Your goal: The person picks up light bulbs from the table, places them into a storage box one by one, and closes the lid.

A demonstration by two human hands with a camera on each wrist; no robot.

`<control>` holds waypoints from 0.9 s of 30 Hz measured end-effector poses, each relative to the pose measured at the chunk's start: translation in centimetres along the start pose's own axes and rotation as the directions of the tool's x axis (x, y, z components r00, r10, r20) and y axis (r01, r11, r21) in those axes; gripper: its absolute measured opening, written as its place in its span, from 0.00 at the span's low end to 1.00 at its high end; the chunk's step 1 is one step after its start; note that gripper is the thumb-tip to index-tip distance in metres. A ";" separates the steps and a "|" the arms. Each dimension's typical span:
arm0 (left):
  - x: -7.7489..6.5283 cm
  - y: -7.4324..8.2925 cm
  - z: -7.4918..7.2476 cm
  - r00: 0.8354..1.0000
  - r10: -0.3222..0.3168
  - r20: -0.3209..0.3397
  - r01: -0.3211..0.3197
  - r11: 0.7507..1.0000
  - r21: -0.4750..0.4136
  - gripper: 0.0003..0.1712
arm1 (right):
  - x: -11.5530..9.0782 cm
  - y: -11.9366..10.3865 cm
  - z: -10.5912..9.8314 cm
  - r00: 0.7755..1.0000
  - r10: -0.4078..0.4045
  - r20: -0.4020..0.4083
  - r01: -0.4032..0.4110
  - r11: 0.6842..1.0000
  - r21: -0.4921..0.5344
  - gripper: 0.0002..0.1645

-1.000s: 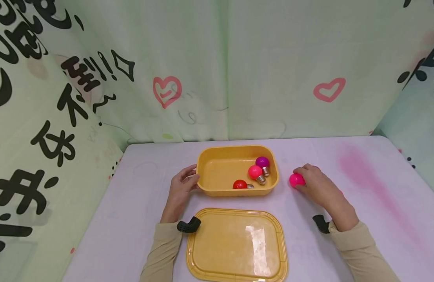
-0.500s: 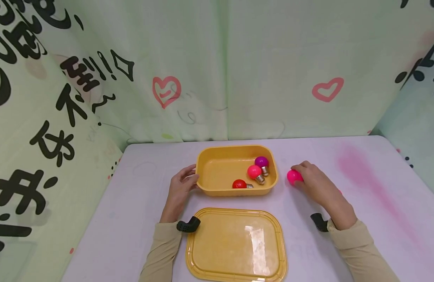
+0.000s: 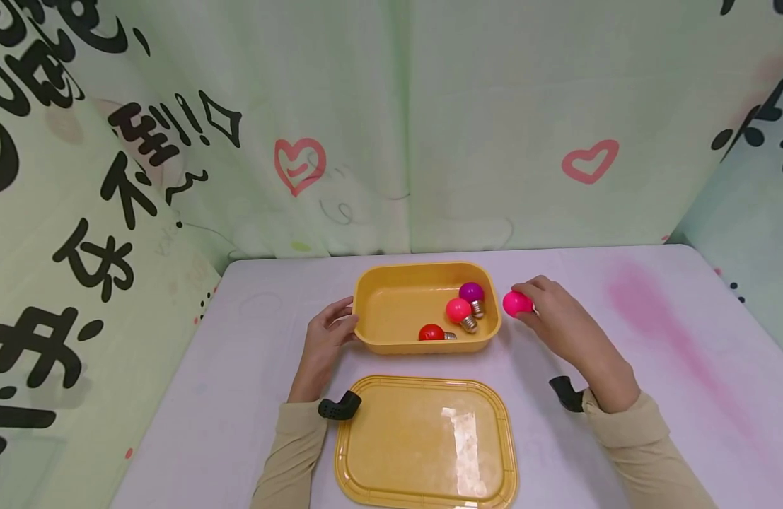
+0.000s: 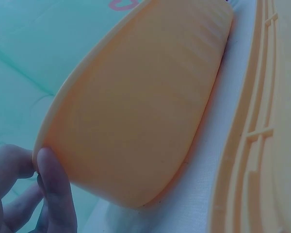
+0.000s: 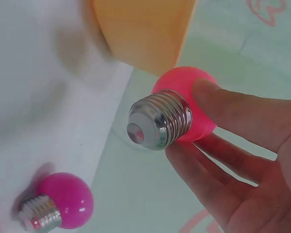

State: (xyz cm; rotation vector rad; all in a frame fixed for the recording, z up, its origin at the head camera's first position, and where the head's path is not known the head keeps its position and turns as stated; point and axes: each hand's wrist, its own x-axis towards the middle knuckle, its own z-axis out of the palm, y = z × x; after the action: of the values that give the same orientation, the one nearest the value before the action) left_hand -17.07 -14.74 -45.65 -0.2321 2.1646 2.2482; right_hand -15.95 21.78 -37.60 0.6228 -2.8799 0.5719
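Note:
My right hand point(image 3: 559, 318) pinches a hot-pink light bulb point(image 3: 517, 303) by its globe, above the table just right of the yellow container point(image 3: 391, 345). In the right wrist view the silver screw base of that bulb faces the camera, thumb on one side and fingers on the other. At the container's left end my left hand point(image 3: 327, 346) holds the rim between thumb and fingers. Inside the container, toward its right, lie a purple bulb point(image 3: 471, 292), a pink bulb point(image 3: 457, 310) and a red bulb point(image 3: 431, 332).
A yellow lid point(image 3: 423, 438) lies flat in front of the container, near my left wrist. Another magenta bulb point(image 5: 73, 200) rests on the table in the right wrist view; in the head view my right arm hides it. Printed curtains stand behind and beside the table point(image 3: 238, 396).
My right hand has lifted the hot-pink bulb and carried it leftward, closer to the container. My left hand and the container have stayed put.

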 end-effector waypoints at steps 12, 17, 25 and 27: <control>0.0 -0.1 0.0 1.000 0.007 0.009 -0.007 1.000 -0.018 0.22 | 0.9 -1.7 -0.6 1.000 0.006 -0.010 -0.006 0.999 0.039 0.28; 0.0 -0.1 0.0 1.000 0.008 0.011 -0.007 1.000 -0.014 0.22 | 1.3 -2.4 -0.6 0.999 0.039 0.011 -0.039 0.998 0.046 0.28; 0.0 -0.1 0.0 1.000 0.007 0.006 -0.007 1.000 -0.014 0.22 | 2.0 -3.6 -0.4 0.997 0.052 0.048 -0.056 0.995 0.083 0.27; 0.0 0.0 0.0 1.000 0.008 0.007 -0.008 1.000 -0.016 0.22 | 2.2 -3.8 -0.3 0.997 0.052 0.056 -0.056 0.995 0.084 0.27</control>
State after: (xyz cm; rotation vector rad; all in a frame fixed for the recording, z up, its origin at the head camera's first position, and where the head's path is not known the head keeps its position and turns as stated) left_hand -17.02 -14.76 -45.69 -0.2159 2.1482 2.2680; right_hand -16.27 17.87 -35.56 0.5821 -2.9438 0.6996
